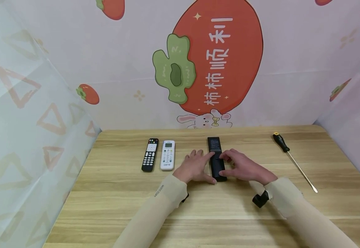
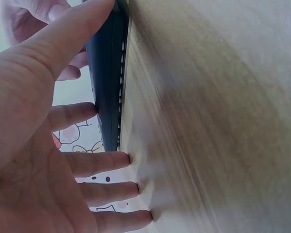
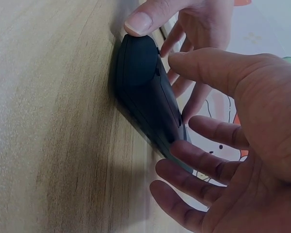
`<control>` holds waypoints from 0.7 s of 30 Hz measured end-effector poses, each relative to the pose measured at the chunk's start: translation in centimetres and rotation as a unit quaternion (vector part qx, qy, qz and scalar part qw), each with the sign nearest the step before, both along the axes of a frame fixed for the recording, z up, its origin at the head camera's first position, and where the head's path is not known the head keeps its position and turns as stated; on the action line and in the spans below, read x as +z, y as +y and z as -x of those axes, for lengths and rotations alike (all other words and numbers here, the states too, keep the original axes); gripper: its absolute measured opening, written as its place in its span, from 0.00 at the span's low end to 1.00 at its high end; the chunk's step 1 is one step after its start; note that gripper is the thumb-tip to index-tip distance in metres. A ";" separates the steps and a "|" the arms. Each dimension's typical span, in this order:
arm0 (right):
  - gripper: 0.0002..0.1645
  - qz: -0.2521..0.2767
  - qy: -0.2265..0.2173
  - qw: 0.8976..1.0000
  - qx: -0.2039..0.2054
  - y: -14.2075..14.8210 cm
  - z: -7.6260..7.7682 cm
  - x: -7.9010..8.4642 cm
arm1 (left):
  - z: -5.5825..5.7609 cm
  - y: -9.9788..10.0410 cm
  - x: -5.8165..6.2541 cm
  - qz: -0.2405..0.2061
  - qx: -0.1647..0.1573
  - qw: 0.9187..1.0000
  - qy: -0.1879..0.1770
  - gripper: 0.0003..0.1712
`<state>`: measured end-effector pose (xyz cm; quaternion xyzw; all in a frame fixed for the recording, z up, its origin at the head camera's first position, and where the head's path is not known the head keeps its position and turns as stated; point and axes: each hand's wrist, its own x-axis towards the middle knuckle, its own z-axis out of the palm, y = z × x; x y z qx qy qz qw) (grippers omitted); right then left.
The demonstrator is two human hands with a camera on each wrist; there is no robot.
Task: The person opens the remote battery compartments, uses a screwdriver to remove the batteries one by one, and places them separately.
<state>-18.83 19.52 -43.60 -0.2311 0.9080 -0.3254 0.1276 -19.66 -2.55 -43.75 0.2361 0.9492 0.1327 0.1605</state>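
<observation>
Beige sleeves (image 1: 150, 215) cross table (image 1: 105, 193) from 7 and 5 o'clock. Left hand (image 1: 195, 168) at black remote's (image 1: 218, 167) 9: fingers spread, thumb touching its 6 o'clock end. Right hand (image 1: 243, 167) at 3: fingers apart, contact unclear. Remote between them: slim, face down, printed label (image 1: 213, 143) toward 12.

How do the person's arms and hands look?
The left hand and right hand wear no gloves. The left sleeve and right sleeve are long and cream; small dark lettering runs near the left cuff. A black device shows by the right cuff, a smaller black part by the left.
</observation>
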 end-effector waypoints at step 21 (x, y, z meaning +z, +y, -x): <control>0.36 -0.031 0.006 0.999 0.010 -0.3 0.4 -0.1 | -0.5 0.2 0.3 0.018 0.023 0.999 0.030 0.60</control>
